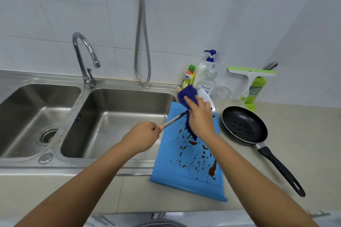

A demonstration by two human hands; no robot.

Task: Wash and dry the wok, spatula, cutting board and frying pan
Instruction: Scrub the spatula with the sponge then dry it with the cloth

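My left hand point(144, 137) grips the metal handle of the spatula point(174, 120), holding it above the sink's right edge. My right hand point(200, 116) holds a dark blue cloth point(187, 95) wrapped over the spatula's far end, so the blade is hidden. Under both lies the blue cutting board point(188, 167), smeared with brown sauce, on the counter beside the sink. To its right sits the black frying pan point(243, 125), its handle pointing toward me and to the right. No wok is visible.
A double steel sink point(118, 101) with a curved tap point(83, 57) fills the left. Behind the board stand a green-capped bottle point(189, 76), a soap pump bottle point(207, 73), a clear glass point(222, 94), a white plate point(206, 98) and a green squeegee point(252, 79).
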